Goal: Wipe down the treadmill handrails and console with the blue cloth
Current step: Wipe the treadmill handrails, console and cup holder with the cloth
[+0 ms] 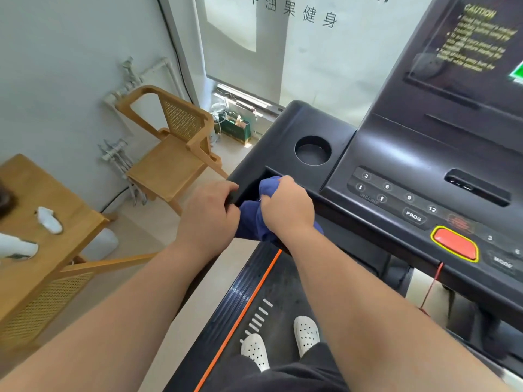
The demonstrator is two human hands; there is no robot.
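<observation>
Chair: I saw a wooden armchair (172, 142) with a woven cane back standing against the pale wall.
Table: a wooden table (36, 199) sat at my left edge, a cane panel under its top.
On the table: two white objects (50, 217), too blurred for me to name.
Pipes: white pipes and valves (128, 80) ran along the wall behind the chair.
Bag: a green gift bag (236, 128) stood on the floor near the window.
Shoes: white perforated clogs (256, 350).
</observation>
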